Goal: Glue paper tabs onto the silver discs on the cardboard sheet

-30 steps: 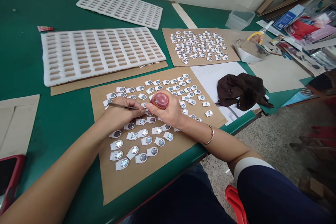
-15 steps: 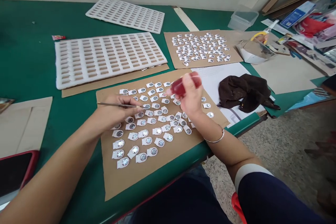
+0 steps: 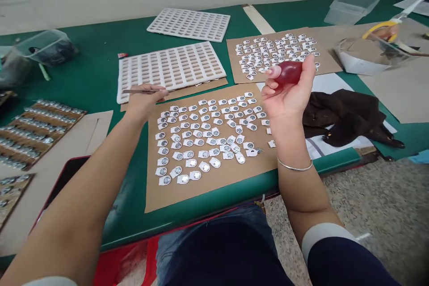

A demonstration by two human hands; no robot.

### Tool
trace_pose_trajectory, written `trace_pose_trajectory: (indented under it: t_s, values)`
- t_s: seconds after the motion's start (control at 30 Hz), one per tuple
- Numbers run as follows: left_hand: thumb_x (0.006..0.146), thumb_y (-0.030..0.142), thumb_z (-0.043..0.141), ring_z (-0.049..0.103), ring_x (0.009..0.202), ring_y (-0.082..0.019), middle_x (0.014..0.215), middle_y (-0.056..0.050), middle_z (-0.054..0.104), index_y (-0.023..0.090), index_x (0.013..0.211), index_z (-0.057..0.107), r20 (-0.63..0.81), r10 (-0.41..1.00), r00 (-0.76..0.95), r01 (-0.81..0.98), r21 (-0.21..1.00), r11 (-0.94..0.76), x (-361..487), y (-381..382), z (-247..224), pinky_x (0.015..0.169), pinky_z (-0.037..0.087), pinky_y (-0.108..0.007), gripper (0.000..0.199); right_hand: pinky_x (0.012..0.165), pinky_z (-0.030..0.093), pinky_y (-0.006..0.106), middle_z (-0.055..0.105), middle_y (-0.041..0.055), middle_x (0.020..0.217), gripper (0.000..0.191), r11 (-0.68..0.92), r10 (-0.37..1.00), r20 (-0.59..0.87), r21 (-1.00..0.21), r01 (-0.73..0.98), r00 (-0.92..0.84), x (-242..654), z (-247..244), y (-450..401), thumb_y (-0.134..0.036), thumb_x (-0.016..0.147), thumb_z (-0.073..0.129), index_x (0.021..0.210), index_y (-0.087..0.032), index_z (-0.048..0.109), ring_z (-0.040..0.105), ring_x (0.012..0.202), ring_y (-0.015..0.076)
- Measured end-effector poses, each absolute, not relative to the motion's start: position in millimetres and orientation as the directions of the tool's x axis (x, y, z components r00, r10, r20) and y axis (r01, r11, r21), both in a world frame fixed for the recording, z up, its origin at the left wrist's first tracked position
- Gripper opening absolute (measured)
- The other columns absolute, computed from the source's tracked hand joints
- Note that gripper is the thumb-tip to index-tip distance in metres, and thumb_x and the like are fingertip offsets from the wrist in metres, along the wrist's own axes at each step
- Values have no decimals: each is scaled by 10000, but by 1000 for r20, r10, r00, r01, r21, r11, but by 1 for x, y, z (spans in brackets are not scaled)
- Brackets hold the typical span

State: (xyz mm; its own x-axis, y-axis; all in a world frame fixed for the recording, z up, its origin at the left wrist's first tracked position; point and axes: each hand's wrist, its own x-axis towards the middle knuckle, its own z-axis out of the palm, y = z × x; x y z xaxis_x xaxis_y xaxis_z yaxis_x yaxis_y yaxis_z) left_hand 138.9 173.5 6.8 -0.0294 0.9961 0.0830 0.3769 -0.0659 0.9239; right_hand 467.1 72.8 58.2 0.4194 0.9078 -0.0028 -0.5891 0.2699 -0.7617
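My left hand [image 3: 142, 100] is closed on a thin metal tool [image 3: 142, 91], just in front of the near white slotted tray [image 3: 170, 67]. Raised over the right part of the work, my right hand [image 3: 290, 94] grips a dark red squeeze bottle [image 3: 290, 73], its pale tip pointing left. Between and below the hands lies a brown cardboard sheet [image 3: 214, 190] bearing rows of small white tabs with round silvery pieces [image 3: 196, 175]. One tab near the right of the sheet has a small loose-looking piece beside it.
Behind stand a second white tray [image 3: 189, 23] and another cardboard sheet [image 3: 234, 51] of small pieces. To the right are a dark cloth [image 3: 345, 114], a clear container [image 3: 362, 60] and yellow-handled scissors [image 3: 380, 28]. At left are boards of metal pieces [image 3: 40, 132] and a phone [image 3: 69, 174].
The view has swung left. My left hand has moved back from the pieces toward the near tray with the tool. My right hand has lifted and turned palm up, still holding the bottle.
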Motion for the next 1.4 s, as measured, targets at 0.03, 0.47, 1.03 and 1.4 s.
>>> trace_pose_trajectory:
  t_s: [0.03, 0.47, 1.03, 1.4]
  values:
    - [631, 312, 766, 617, 744, -129, 811, -5, 681, 156, 820, 654, 81, 997, -17, 388, 919, -68, 144, 176, 6, 799, 535, -355, 270, 339, 304, 242, 544, -33, 625, 419, 279, 908, -4, -741, -611, 419, 467, 60, 72, -660, 694, 559, 688, -248, 485, 408, 442, 80]
    - [711, 266, 699, 635, 823, -205, 779, -63, 668, 163, 802, 626, 3, 975, 222, 474, 874, -111, 188, 211, -21, 790, 511, -367, 155, 326, 244, 227, 557, -31, 599, 419, 195, 956, 0, -747, -636, 294, 458, 56, 66, -645, 708, 614, 639, -240, 530, 425, 423, 75]
    - [726, 306, 660, 617, 1008, -228, 1096, -77, 664, 207, 742, 633, 85, 955, 283, 501, 836, -223, 179, 194, -30, 859, 493, -356, 103, 366, 349, 197, 569, -16, 656, 373, 164, 952, 74, -943, -291, 297, 416, 68, 58, -614, 785, 557, 812, -245, 600, 615, 550, 129]
    - [770, 373, 644, 677, 845, -217, 934, -34, 733, 234, 874, 696, 180, 971, 160, 544, 804, -239, 186, 97, 24, 792, 543, -383, 181, 379, 390, 192, 639, -22, 658, 493, 81, 996, 89, -963, -258, -19, 406, 65, 109, -724, 760, 502, 816, -236, 534, 600, 538, 99]
